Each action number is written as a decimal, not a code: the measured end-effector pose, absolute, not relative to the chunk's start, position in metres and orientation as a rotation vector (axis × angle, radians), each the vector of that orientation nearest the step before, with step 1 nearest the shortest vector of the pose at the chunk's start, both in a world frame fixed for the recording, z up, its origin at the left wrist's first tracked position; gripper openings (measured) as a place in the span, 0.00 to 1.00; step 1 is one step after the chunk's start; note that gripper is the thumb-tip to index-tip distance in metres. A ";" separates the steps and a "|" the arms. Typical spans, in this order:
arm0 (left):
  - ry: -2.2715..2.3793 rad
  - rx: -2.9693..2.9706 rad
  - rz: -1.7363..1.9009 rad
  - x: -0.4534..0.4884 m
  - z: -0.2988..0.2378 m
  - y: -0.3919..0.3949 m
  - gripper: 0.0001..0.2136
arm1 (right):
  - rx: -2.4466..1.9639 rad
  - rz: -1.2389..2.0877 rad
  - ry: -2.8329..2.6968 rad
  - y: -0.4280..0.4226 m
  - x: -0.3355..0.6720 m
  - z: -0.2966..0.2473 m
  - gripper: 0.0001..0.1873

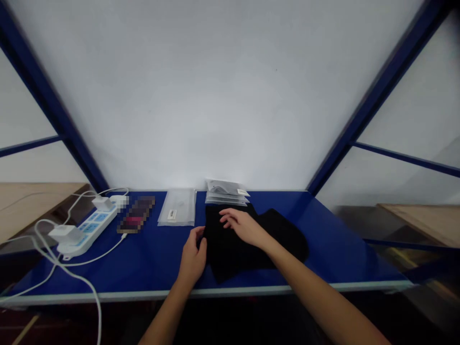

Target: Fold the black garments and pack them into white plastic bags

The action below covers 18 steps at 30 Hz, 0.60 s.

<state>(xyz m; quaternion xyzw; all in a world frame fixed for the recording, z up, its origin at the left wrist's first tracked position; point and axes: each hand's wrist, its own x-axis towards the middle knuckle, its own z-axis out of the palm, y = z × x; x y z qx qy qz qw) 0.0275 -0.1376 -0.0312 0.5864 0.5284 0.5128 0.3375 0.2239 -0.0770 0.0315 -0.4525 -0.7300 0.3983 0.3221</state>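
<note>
A black cloth item [244, 249], soft and dark, lies on the blue table, with a rounded part spreading to the right. Its folds and exact kind are hard to make out. My left hand [194, 254] is at its left edge, thumb and fingers apart, the fingertips against the cloth. Over the upper middle of the cloth is my right hand [246, 227], palm down, its fingers loosely stretched with nothing between them. Just behind the cloth sits a stack of clear plastic bags [226, 191] with white labels. Another flat clear bag [179, 206] with a barcode label lies left of it.
A white power strip [91, 227] with plugged-in chargers stands at the left of the blue table [334, 254]. White cables [91, 287] run over the front edge. A pixelated phone-like thing [137, 214] lies beside the strip. Blue frame posts [362, 115] and a pale wall [230, 96] enclose the back.
</note>
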 end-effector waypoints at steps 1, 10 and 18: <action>1.383 1.563 1.317 0.029 -0.031 -0.138 0.15 | -1.178 0.934 -1.941 -0.077 0.235 0.033 0.18; 1.482 1.692 1.316 0.029 -0.034 -0.139 0.19 | -1.154 0.368 -2.399 -0.099 0.312 0.016 0.24; 1.458 1.937 1.252 0.033 -0.034 -0.140 0.16 | -1.123 0.085 -2.551 -0.108 0.315 -0.003 0.42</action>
